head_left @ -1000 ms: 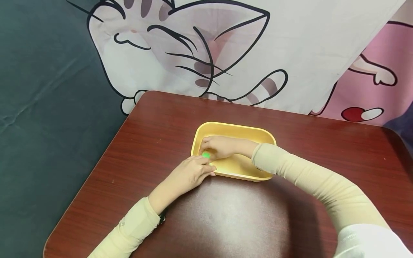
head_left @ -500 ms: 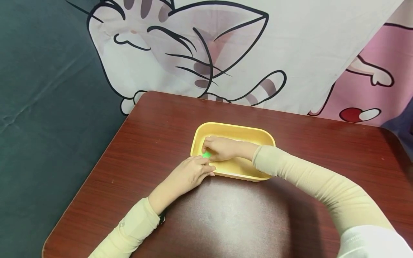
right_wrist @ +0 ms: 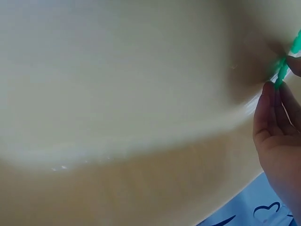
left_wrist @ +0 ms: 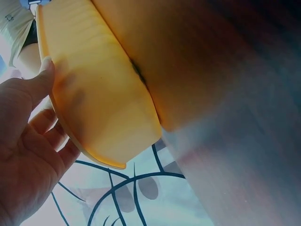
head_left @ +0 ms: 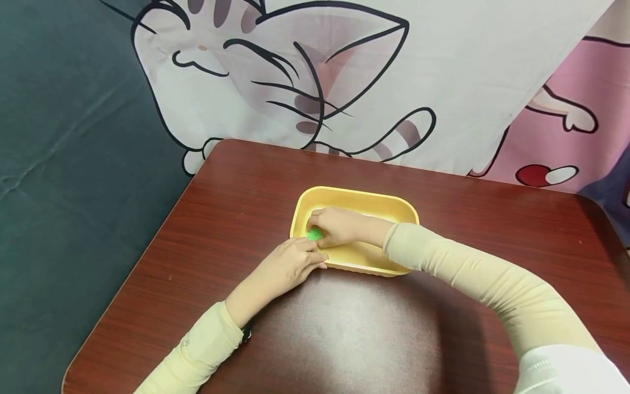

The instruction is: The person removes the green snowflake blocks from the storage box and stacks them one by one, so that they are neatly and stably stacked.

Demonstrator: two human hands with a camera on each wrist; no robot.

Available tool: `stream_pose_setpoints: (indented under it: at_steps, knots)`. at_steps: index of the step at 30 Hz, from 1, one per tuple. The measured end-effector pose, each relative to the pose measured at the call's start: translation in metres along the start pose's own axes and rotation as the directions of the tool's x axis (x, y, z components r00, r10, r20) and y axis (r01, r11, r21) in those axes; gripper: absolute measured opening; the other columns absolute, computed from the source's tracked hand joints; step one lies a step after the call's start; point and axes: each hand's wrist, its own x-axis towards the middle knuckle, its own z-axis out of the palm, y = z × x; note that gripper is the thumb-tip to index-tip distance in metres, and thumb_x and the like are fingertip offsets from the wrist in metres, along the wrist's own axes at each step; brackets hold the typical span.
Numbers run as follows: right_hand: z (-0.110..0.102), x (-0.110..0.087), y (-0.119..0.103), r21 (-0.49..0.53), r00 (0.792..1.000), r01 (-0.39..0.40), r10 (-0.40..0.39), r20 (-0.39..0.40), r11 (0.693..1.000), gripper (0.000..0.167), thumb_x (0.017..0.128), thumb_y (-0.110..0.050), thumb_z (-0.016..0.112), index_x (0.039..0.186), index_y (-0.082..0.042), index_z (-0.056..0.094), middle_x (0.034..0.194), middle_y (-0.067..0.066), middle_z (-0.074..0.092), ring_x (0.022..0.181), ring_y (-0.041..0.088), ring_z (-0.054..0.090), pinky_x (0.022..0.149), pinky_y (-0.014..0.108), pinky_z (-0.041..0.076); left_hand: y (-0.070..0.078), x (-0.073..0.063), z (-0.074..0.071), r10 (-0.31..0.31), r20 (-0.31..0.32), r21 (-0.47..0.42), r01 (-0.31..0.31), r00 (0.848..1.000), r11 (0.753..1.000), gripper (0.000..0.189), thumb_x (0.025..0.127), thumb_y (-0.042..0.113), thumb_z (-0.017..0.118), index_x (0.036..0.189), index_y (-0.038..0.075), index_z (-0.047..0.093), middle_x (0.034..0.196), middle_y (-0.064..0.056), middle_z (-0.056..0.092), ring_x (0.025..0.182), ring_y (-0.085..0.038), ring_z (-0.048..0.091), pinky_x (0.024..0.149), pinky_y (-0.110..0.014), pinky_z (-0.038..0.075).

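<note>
A yellow rectangular plastic basin (head_left: pixel 366 255) with rounded corners stands on the table. My left hand (head_left: pixel 287 268) grips its near left corner; in the left wrist view the thumb (left_wrist: pixel 46 70) lies at the rim, with the other fingers curled behind the basin wall. Inside the basin, my right hand (head_left: pixel 339 225) reaches to the left end and pinches a small, flat green piece (head_left: pixel 314 235) with a bumpy edge. In the right wrist view this green piece (right_wrist: pixel 281 73) shows edge-on between thumb and fingertips, close to the basin's inner surface. Its exact kind cannot be made out.
The dark red wooden table (head_left: pixel 221 213) extends on all sides of the basin. Behind it hangs a white cloth (head_left: pixel 458 65) printed with a cartoon cat, and dark green fabric (head_left: pixel 74 164) lies beyond the left edge.
The right fingers have shifted slightly around the green piece, which shows more of its face now. The left hand and the basin have stayed nearly in place.
</note>
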Motion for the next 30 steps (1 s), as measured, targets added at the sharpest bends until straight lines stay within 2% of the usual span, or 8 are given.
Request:
stream_pose_setpoints:
  at_steps: [4, 9, 14, 19, 23, 27, 30]
  knots:
    - [-0.006, 0.001, -0.003, -0.05, 0.999, 0.004, -0.001, 0.047, 0.999, 0.027, 0.077, -0.018, 0.069, 0.1, -0.004, 0.067, 0.095, 0.004, 0.063, 0.082, 0.014, 0.058, 0.076, 0.029, 0.05, 0.0, 0.0, 0.0, -0.003, 0.001, -0.005, 0.003, 1.0, 1.0, 0.008, 0.082, 0.024, 0.071, 0.084, 0.017, 0.068, 0.076, 0.003, 0.059, 0.075, -0.012, 0.057, 0.073, -0.028, 0.048]
    - [-0.015, 0.0, -0.006, -0.122, 0.994, 0.0, 0.014, 0.113, 0.993, 0.026, 0.072, -0.016, 0.069, 0.097, -0.007, 0.068, 0.086, 0.002, 0.061, 0.071, 0.013, 0.052, 0.067, 0.03, 0.049, 0.001, 0.0, 0.001, 0.001, -0.003, 0.004, -0.001, 1.0, 1.0, 0.007, 0.082, 0.024, 0.071, 0.085, 0.017, 0.07, 0.075, 0.004, 0.058, 0.073, -0.012, 0.057, 0.072, -0.028, 0.048]
    - [-0.029, -0.007, -0.005, -0.172, 0.994, -0.01, 0.028, 0.103, 0.985, 0.02, 0.073, -0.021, 0.067, 0.09, -0.011, 0.066, 0.08, -0.002, 0.057, 0.066, 0.011, 0.049, 0.061, 0.027, 0.046, 0.002, 0.001, 0.0, 0.005, 0.0, 0.009, -0.005, 1.0, 1.0, 0.007, 0.082, 0.024, 0.071, 0.087, 0.017, 0.071, 0.074, 0.005, 0.056, 0.07, -0.012, 0.056, 0.071, -0.026, 0.048]
    - [-0.048, -0.023, -0.005, -0.127, 0.999, 0.006, -0.001, 0.04, 0.992, 0.022, 0.076, -0.022, 0.066, 0.093, -0.009, 0.066, 0.083, 0.0, 0.059, 0.071, 0.012, 0.053, 0.067, 0.027, 0.047, 0.001, 0.001, 0.001, -0.003, 0.005, 0.004, 0.003, 1.0, 1.0, 0.008, 0.082, 0.024, 0.072, 0.087, 0.018, 0.072, 0.072, 0.005, 0.056, 0.068, -0.011, 0.055, 0.069, -0.025, 0.047]
    - [-0.058, -0.047, -0.003, -0.066, 0.998, 0.016, -0.019, -0.056, 0.998, 0.025, 0.077, -0.024, 0.067, 0.097, -0.008, 0.067, 0.089, -0.002, 0.062, 0.078, 0.013, 0.06, 0.072, 0.025, 0.049, 0.001, 0.001, 0.0, -0.001, 0.009, -0.008, 0.001, 1.0, 1.0, 0.008, 0.082, 0.023, 0.071, 0.088, 0.018, 0.072, 0.071, 0.005, 0.055, 0.065, -0.011, 0.052, 0.066, -0.024, 0.046]
    - [-0.062, -0.077, 0.002, -0.048, 0.983, 0.013, -0.022, -0.181, 0.999, 0.023, 0.075, -0.025, 0.07, 0.095, -0.012, 0.068, 0.087, -0.007, 0.062, 0.077, 0.011, 0.06, 0.071, 0.024, 0.049, 0.001, 0.001, -0.002, -0.007, -0.002, -0.018, 0.007, 1.0, 1.0, 0.008, 0.083, 0.022, 0.071, 0.088, 0.016, 0.073, 0.071, 0.005, 0.055, 0.064, -0.011, 0.051, 0.065, -0.024, 0.046]
    - [-0.061, -0.103, 0.007, -0.024, 0.966, -0.032, 0.025, -0.257, 0.999, 0.022, 0.075, -0.026, 0.071, 0.094, -0.016, 0.068, 0.087, -0.011, 0.061, 0.077, 0.007, 0.059, 0.071, 0.025, 0.049, 0.001, 0.001, -0.001, -0.011, -0.005, -0.022, 0.011, 1.0, 1.0, 0.008, 0.084, 0.021, 0.071, 0.089, 0.015, 0.074, 0.071, 0.004, 0.055, 0.064, -0.012, 0.051, 0.065, -0.025, 0.046]
